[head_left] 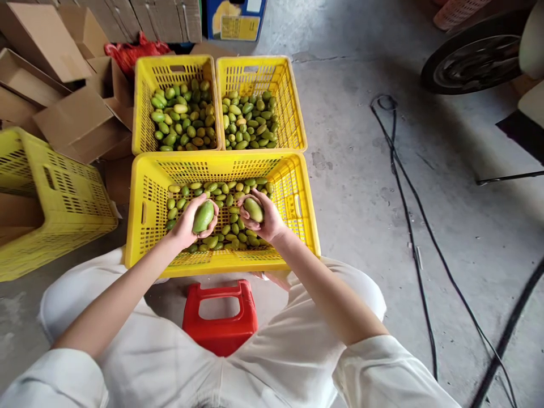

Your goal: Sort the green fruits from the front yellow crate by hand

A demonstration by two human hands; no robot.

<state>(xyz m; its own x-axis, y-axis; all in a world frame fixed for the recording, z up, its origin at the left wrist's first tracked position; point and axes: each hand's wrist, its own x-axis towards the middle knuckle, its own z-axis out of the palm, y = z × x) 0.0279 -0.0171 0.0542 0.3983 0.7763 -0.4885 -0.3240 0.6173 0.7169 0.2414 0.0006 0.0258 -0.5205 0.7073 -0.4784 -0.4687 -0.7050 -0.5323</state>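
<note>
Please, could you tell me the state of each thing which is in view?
Left hand: closed around green fruit
Right hand: closed around duller fruit
Near crate: upright, thinly filled
Back left crate: upright, partly filled
Back right crate: upright, partly filled
Cardboard boxes: open, jumbled
Black cables: loose on floor

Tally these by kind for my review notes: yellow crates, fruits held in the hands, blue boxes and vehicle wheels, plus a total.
Yellow crates: 4
Fruits held, one in the left hand and one in the right hand: 2
Blue box: 1
Vehicle wheel: 1
Total: 8
</note>
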